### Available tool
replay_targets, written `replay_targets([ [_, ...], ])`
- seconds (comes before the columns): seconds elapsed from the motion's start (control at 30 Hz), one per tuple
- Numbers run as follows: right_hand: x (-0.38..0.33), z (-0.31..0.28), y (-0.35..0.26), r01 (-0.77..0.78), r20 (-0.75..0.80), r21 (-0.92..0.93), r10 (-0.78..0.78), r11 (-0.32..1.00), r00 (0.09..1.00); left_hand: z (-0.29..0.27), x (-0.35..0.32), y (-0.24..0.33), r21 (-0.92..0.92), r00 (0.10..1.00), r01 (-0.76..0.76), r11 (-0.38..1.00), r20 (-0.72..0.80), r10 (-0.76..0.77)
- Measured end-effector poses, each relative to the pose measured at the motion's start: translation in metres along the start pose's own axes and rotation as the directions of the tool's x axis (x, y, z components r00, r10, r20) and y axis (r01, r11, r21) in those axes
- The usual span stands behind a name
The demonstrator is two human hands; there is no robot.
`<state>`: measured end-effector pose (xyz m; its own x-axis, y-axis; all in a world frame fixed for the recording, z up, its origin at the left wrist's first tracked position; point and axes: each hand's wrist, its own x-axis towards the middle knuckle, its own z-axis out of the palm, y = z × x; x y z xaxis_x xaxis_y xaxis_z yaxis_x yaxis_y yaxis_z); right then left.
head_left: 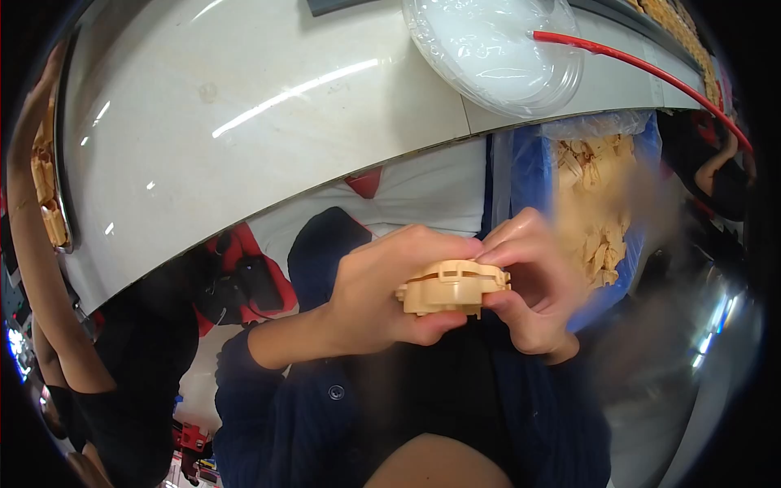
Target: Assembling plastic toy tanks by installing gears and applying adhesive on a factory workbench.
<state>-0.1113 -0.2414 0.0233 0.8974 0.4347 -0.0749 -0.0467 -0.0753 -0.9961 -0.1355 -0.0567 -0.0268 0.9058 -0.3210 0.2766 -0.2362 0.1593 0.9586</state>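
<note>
Between my two hands, in front of my body and below the table edge, is a cream-coloured moulded plastic part (447,291). It has a rounded rim with small slots along its upper side. My left hand (389,281) grips its left end, thumb and fingers closed on it. At the other end my right hand (533,285) pinches the part between thumb and fingertips. The underside of the part is hidden from view.
A blue bin (529,175) with a clear liner, right of my hands, holds many cream pieces (600,220). On the white table (268,98) stands a clear round tub (496,89) of whitish content with a red tube (626,58). Another person's arm (41,244) is at far left beside a tray (63,163).
</note>
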Motion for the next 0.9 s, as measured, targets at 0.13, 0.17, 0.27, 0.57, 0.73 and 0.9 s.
replay_targets([
  [0.13, 0.006, 0.006, 0.001, 0.005, -0.07, 0.102, 0.002, 0.995, 0.998, -0.002, 0.004, 0.007, 0.027, 0.985, 0.12, 0.992, -0.124, -0.116],
  [0.17, 0.007, 0.006, 0.001, 0.012, -0.064, 0.097, -0.006, 0.995, 0.998, -0.002, 0.007, 0.007, 0.046, 0.987, 0.114, 0.992, -0.116, -0.108],
  [0.27, 0.009, -0.003, 0.005, 0.074, 0.053, -0.045, -0.072, 0.996, 0.996, -0.005, 0.009, 0.012, 0.092, 0.986, 0.14, 0.986, -0.102, -0.131],
  [0.57, 0.006, -0.003, 0.005, 0.104, 0.024, -0.145, -0.101, 0.984, 0.995, -0.007, 0.009, 0.012, 0.228, 0.978, 0.18, 0.957, 0.062, -0.198],
  [0.73, 0.001, -0.001, 0.014, 0.037, -0.005, -0.137, -0.038, 0.99, 0.999, 0.0, 0.0, 0.006, 0.057, 0.95, 0.311, 0.949, 0.014, -0.312],
  [0.9, -0.012, -0.006, 0.028, -0.07, -0.112, -0.04, 0.065, 0.997, 0.992, -0.005, -0.005, 0.009, -0.082, 0.871, 0.487, 0.869, 0.114, -0.478],
])
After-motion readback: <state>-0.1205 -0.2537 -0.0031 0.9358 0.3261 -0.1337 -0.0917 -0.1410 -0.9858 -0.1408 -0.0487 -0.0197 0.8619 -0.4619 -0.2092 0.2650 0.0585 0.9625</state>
